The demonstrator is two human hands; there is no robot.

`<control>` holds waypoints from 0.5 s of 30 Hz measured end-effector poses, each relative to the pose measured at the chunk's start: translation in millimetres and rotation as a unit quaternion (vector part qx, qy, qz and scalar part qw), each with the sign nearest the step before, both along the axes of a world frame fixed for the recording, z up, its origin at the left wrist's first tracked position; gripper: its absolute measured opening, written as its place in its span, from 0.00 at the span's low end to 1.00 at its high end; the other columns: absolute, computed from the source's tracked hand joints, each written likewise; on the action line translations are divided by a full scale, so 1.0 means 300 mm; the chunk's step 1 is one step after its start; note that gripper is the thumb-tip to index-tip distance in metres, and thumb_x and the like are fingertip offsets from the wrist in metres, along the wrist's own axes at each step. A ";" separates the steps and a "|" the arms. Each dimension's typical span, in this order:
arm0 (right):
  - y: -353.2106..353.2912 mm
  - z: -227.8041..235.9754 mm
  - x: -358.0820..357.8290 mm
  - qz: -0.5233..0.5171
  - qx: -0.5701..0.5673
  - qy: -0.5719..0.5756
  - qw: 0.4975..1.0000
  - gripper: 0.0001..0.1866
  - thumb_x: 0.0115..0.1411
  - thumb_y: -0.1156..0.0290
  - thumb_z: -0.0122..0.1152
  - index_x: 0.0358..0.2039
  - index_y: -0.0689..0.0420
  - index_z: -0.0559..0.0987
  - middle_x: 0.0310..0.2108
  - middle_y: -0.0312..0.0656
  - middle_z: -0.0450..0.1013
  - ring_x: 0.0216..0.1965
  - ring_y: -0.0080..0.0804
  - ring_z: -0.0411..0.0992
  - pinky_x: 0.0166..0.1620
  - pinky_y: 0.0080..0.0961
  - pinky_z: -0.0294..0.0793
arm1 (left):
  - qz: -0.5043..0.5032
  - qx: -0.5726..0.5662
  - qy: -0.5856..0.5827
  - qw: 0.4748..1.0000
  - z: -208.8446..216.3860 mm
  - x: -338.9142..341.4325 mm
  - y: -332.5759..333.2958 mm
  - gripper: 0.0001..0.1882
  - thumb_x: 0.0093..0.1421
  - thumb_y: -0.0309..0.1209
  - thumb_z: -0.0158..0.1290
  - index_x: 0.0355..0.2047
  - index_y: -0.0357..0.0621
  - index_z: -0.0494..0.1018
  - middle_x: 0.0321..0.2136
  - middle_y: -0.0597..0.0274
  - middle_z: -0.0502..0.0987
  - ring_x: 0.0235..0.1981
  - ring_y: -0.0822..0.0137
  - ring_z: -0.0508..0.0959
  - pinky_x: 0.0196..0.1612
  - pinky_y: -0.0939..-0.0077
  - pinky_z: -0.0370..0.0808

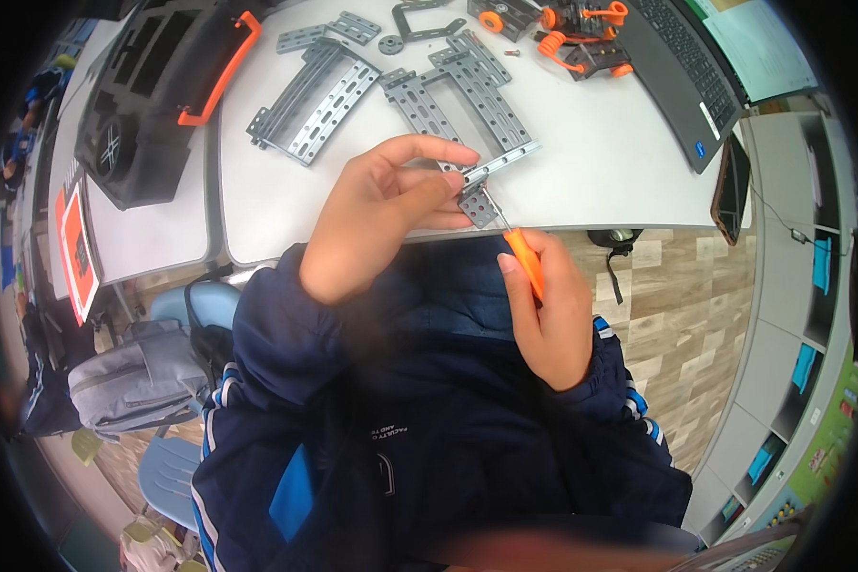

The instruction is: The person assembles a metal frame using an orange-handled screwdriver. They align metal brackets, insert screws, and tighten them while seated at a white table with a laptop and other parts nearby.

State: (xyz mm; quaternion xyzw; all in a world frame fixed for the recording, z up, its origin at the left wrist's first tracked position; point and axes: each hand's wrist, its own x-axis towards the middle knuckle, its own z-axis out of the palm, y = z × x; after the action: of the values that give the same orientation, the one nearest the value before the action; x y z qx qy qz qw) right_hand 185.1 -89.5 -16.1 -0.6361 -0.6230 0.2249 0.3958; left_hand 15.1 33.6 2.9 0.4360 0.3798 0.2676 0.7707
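Note:
My left hand (381, 200) pinches the near corner of a metal frame (491, 114) made of perforated grey beams. At that corner a small perforated plate (478, 208) hangs just past the table's front edge, with left fingers behind it. My right hand (553, 310) is closed round the orange handle of a screwdriver (524, 257). Its thin shaft points up and left to the joint by the plate; whether the tip sits in a screw is too small to tell. Beyond my left hand lies a second assembly of perforated metal channels (319, 105).
Loose metal brackets (429, 21) and flat plates (329, 33) lie at the back. Black parts with orange coiled cords (582, 48) stand near a laptop (672, 81). A phone (731, 191) rests at the right edge. A black case with an orange handle (224, 81) occupies the left.

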 end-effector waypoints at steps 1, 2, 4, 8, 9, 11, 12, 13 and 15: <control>-0.006 0.004 -0.005 -0.007 -0.006 -0.005 1.000 0.11 0.70 0.70 0.54 0.48 0.64 0.73 0.33 0.51 0.74 0.27 0.45 0.74 0.33 0.32 0.72 | 0.001 0.001 -0.004 1.000 0.000 0.001 0.000 0.14 0.67 0.21 0.50 0.52 0.34 0.73 0.40 0.53 0.82 0.36 0.68 0.85 0.45 0.80 0.82; -0.010 0.009 -0.007 -0.017 -0.016 -0.009 1.000 0.11 0.70 0.70 0.53 0.47 0.64 0.73 0.33 0.53 0.74 0.28 0.49 0.74 0.34 0.34 0.72 | -0.001 0.001 0.001 1.000 0.001 0.001 0.001 0.14 0.67 0.21 0.50 0.52 0.34 0.72 0.40 0.52 0.82 0.36 0.68 0.85 0.45 0.80 0.82; -0.016 0.021 -0.003 -0.022 -0.076 0.045 0.996 0.11 0.71 0.68 0.52 0.46 0.63 0.72 0.30 0.50 0.74 0.26 0.41 0.73 0.32 0.31 0.71 | -0.005 0.004 0.004 1.000 0.000 -0.001 0.002 0.14 0.67 0.22 0.50 0.52 0.35 0.72 0.40 0.52 0.82 0.36 0.68 0.85 0.45 0.80 0.82; 0.003 0.026 0.020 -0.026 -0.229 0.352 0.907 0.09 0.73 0.66 0.48 0.44 0.60 0.70 0.27 0.41 0.72 0.20 0.22 0.65 0.25 0.19 0.64 | -0.010 0.015 0.002 1.000 -0.005 -0.004 0.003 0.14 0.67 0.22 0.51 0.53 0.36 0.72 0.38 0.53 0.82 0.35 0.69 0.84 0.44 0.81 0.82; 0.004 0.030 0.031 0.005 -0.227 0.416 0.880 0.09 0.74 0.66 0.47 0.44 0.59 0.69 0.26 0.41 0.70 0.19 0.19 0.62 0.24 0.17 0.60 | -0.012 0.019 0.001 1.000 -0.006 -0.006 0.004 0.14 0.67 0.22 0.51 0.53 0.36 0.72 0.38 0.53 0.82 0.35 0.70 0.84 0.44 0.81 0.82; 0.003 0.036 0.048 0.038 -0.254 0.523 0.813 0.08 0.74 0.65 0.45 0.44 0.57 0.68 0.25 0.40 0.68 0.18 0.13 0.55 0.21 0.11 0.52 | -0.014 0.020 -0.003 1.000 -0.008 -0.009 0.005 0.15 0.67 0.23 0.52 0.53 0.36 0.72 0.37 0.54 0.83 0.35 0.70 0.84 0.43 0.81 0.82; 0.003 0.032 0.045 0.029 -0.241 0.519 0.820 0.07 0.74 0.67 0.47 0.45 0.57 0.68 0.25 0.40 0.69 0.15 0.13 0.53 0.20 0.11 0.52 | -0.014 0.016 -0.006 1.000 -0.009 -0.009 0.005 0.15 0.67 0.23 0.52 0.53 0.36 0.72 0.37 0.54 0.83 0.34 0.70 0.84 0.43 0.81 0.82; 0.002 0.029 0.041 0.014 -0.227 0.485 0.845 0.07 0.73 0.69 0.49 0.45 0.58 0.69 0.26 0.40 0.70 0.16 0.14 0.55 0.21 0.12 0.53 | -0.014 0.013 -0.009 1.000 -0.009 -0.009 0.005 0.15 0.67 0.23 0.52 0.53 0.36 0.72 0.36 0.55 0.83 0.34 0.71 0.84 0.43 0.82 0.82; -0.004 0.021 0.024 -0.010 -0.187 0.425 0.885 0.06 0.71 0.73 0.53 0.45 0.60 0.70 0.27 0.41 0.72 0.17 0.16 0.59 0.22 0.14 0.57 | -0.007 0.009 -0.005 1.000 -0.010 -0.007 0.004 0.15 0.67 0.23 0.52 0.53 0.36 0.72 0.35 0.56 0.82 0.33 0.71 0.84 0.43 0.81 0.82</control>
State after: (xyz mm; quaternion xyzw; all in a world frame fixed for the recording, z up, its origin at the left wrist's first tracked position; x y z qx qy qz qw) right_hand 192.4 -90.8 -9.8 -0.5478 -0.3350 0.5824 0.4985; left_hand 13.0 34.8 0.0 0.4443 0.3705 0.2675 0.7705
